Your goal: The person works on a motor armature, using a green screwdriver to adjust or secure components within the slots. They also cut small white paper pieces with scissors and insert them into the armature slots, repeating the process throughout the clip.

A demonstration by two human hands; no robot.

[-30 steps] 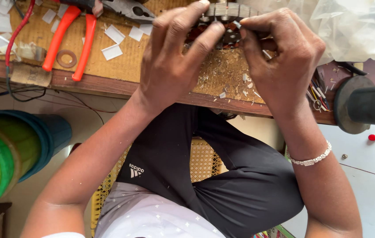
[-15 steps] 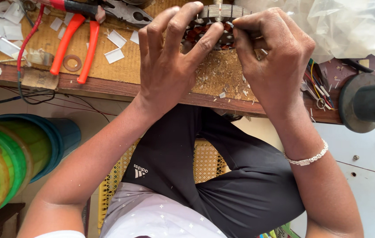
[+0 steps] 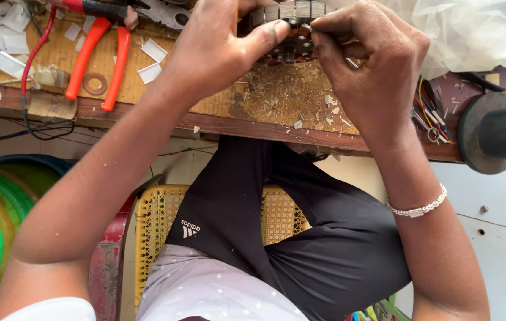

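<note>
Stator core [image 3: 291, 27] nearer the top edge; both hands around it

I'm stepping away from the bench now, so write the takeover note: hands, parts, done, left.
Left hand grips the round slotted metal core at the bench's far edge. Right hand pinches at a slot on the core's rim; what the fingers hold is too small to tell. Orange-handled pliers and cut paper slips lie left. Scraps litter the bench. Slots done or left: cannot tell.
</note>
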